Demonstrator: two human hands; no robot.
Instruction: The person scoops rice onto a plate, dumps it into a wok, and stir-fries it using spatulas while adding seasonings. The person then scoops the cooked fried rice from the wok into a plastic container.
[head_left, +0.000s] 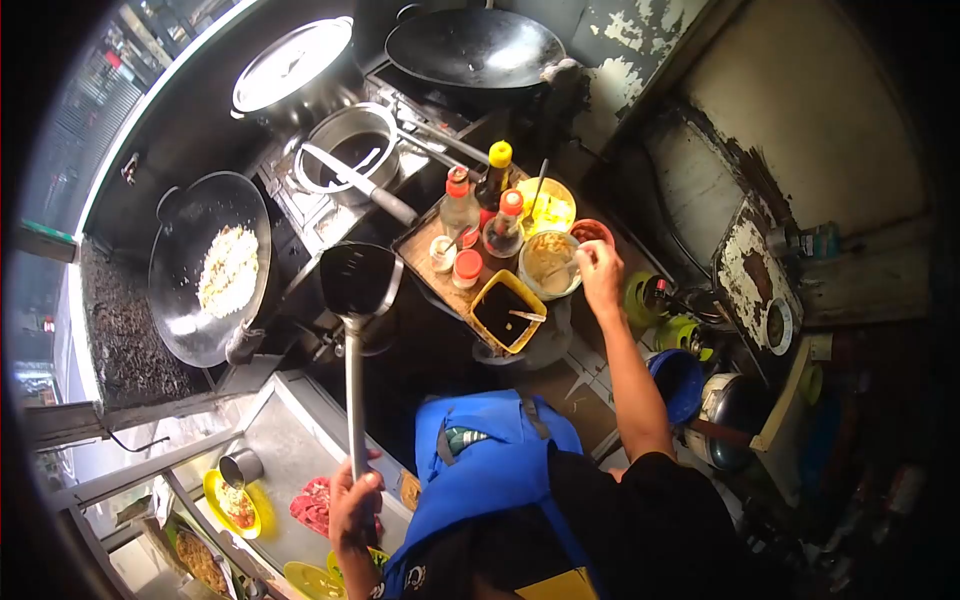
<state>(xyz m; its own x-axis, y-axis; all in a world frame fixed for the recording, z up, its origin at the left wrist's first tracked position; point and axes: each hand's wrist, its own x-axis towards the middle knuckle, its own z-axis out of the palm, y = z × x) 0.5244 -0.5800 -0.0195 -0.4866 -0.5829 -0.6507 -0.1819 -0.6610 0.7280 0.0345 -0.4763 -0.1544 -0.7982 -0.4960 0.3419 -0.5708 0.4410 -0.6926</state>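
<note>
While the left hand, at 7 o'clock of the view, closes firmly round the handle of one wok turner, its blade points to 12 o'clock from the fist. At 2 o'clock, the right hand has its fingers drawn together at the edge of one round tub; whether they grip a utensil I cannot tell. One square container of dark sauce sits at the tub's 7 o'clock. Two woks stand at 9 and 12 o'clock, the first holding rice.
</note>
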